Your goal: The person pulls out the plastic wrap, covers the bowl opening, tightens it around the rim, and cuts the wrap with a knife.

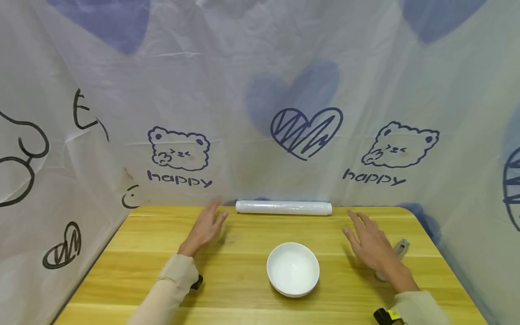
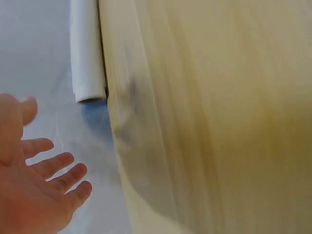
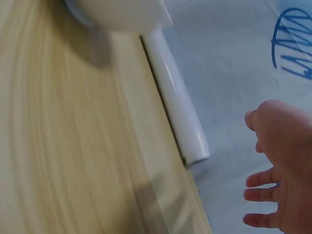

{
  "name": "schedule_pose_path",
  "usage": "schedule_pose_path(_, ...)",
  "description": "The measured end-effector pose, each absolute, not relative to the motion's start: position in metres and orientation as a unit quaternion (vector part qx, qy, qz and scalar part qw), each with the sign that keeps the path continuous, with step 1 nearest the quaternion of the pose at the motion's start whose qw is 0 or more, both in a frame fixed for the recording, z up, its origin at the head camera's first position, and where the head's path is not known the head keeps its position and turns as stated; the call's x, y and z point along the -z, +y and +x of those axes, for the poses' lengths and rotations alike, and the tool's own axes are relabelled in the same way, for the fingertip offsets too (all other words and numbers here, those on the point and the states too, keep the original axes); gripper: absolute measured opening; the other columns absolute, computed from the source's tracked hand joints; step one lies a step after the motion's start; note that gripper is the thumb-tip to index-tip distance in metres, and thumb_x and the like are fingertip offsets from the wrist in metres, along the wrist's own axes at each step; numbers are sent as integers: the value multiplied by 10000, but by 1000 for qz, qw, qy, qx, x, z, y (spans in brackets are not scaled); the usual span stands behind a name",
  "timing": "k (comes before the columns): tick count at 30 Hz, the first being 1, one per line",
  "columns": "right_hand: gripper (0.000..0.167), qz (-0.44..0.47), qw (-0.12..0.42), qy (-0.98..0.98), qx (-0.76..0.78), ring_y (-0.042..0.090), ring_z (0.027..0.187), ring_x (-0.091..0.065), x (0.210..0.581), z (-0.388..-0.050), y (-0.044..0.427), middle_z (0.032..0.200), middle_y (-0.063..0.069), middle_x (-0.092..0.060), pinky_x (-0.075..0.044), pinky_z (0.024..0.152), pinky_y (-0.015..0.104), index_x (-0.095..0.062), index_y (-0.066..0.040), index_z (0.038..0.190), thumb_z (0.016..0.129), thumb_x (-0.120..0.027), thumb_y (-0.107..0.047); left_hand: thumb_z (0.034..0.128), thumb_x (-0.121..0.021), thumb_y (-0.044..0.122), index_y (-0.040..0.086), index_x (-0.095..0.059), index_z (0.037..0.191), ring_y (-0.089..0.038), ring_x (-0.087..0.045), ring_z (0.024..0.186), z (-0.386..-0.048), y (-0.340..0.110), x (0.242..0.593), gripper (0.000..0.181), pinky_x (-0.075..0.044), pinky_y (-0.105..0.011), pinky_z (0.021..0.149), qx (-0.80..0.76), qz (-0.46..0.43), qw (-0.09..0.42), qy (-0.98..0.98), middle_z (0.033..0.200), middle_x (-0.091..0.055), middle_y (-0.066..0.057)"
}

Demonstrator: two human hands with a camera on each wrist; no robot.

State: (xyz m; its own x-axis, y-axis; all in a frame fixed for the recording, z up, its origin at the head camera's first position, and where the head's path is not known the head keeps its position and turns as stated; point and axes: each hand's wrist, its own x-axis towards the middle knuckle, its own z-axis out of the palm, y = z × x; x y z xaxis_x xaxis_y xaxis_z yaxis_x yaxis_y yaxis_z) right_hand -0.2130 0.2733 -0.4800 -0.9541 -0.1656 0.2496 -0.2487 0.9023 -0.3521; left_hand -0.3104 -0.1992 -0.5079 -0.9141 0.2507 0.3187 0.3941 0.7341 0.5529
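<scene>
Here's the left hand, left of centre in the head view, fingers loosely spread, holding nothing; right hand, lower right, equally unladen, over a partly hidden grey tool. Between them, the white roll lies mid-frame along the bench's far edge, bowl below it!

From here the tabletop is glowing yellow, its wood grain running in paler and browner streaks. The roll is gleaming plain white, and the bowl is showing white too. A slim tool is looking grey. Both sleeves are showing cream. The hanging cloth is displaying pale grey, with soft violet-blue hearts, navy line-drawn bears and "happy" lettering; farther left, its outlines are standing out black.
</scene>
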Motion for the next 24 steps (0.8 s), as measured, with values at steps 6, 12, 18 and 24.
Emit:
schedule_pose_path(6,603,121,96,-950,-270,490,1369,-408,480,-204,249,1515,270,-409,-374,1058,698,-322,-55,1595,1110,-416,-401,1030,-627,130,-121,-477,1430,-503,-430,1363,-326,-177,517,495,-328,-621,1143,384,-171,124,-899,1461,-471,-339)
schedule_pose_path(12,585,144,75,-923,-350,429,1288,-520,486,-197,226,1523,212,-448,-458,1011,636,-346,-81,1589,1103,-462,-385,951,-712,17,-128,-528,1371,-487,-494,1302,-338,-154,522,482,-365,-598,1128,416,-165,132,-885,1401,-523,-330)
schedule_pose_path(18,536,143,14,-903,-404,327,1173,-602,488,-192,205,1412,193,-543,-547,918,486,-402,-97,1560,1098,-491,-355,907,-750,-16,-130,-558,1340,-453,-515,1286,-349,-140,523,487,-395,-543,1124,382,-149,114,-905,1377,-542,-300)
schedule_pose_path(24,493,163,-60,-886,-431,304,1115,-631,481,-187,191,1326,175,-606,-548,904,468,-472,-63,1509,1090,-517,-318,861,-789,-39,-140,-622,1281,-436,-541,1207,-358,-135,523,463,-427,-524,1090,360,-160,121,-911,1282,-549,-282)
